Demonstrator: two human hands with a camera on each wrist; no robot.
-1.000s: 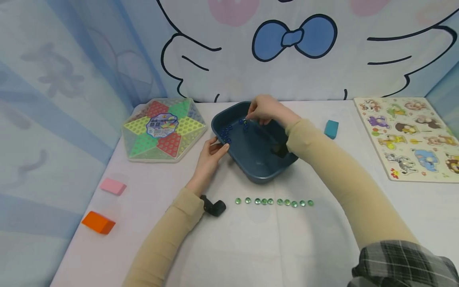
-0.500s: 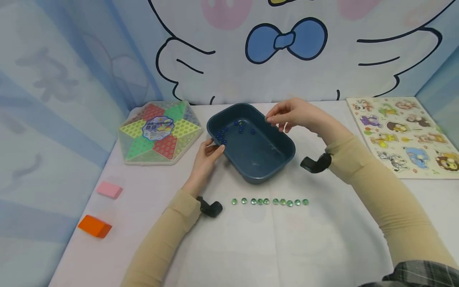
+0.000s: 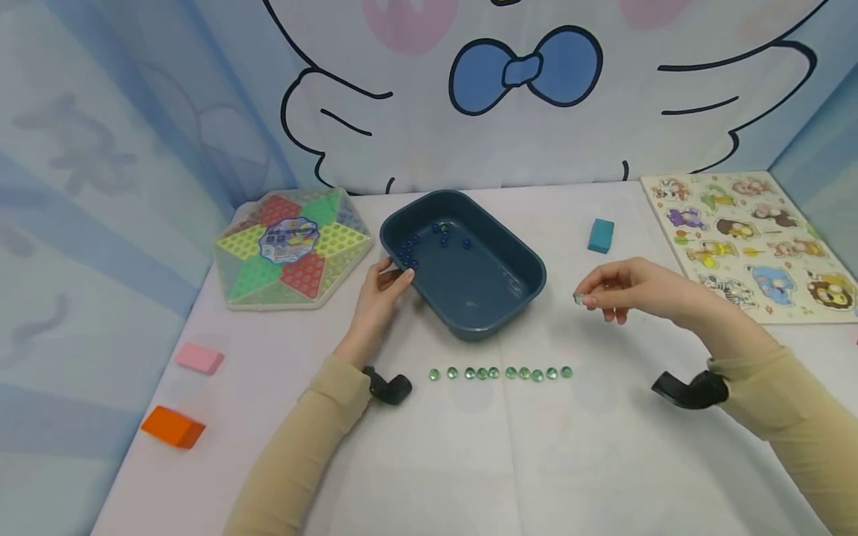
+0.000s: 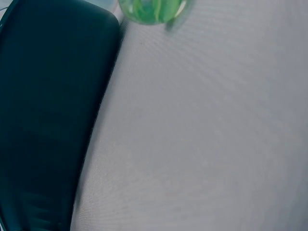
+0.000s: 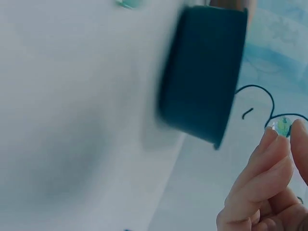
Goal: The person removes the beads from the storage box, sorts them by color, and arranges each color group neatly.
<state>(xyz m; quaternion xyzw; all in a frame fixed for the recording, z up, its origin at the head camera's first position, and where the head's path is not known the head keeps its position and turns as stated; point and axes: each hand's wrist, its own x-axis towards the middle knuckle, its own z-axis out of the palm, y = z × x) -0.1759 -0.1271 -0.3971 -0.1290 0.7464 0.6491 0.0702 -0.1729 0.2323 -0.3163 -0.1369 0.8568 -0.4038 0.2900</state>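
A dark blue plastic tub point(image 3: 479, 298) stands on the table with several dark blue marbles point(image 3: 407, 249) toward its far left end. My left hand point(image 3: 378, 301) holds its left corner, thumb at the rim and fingers against the outer side. Over the table right of the tub, my right hand point(image 3: 620, 290) pinches a clear green marble point(image 5: 282, 126) between thumb and fingertips. Nearer the front, several green marbles point(image 3: 512, 372) lie in a sideways row; one green marble point(image 4: 151, 9) shows close up in the left wrist view.
A hexagonal Chinese checkers box point(image 3: 293, 249) lies at the back left, an animal puzzle board point(image 3: 751, 249) at the back right. A teal block point(image 3: 600, 235) sits before the board. Pink point(image 3: 199, 358) and orange blocks point(image 3: 172, 426) lie near the left edge.
My right hand has come up out of the tub with the green marble and moved right and toward the front. My left hand has stayed at the tub's corner.
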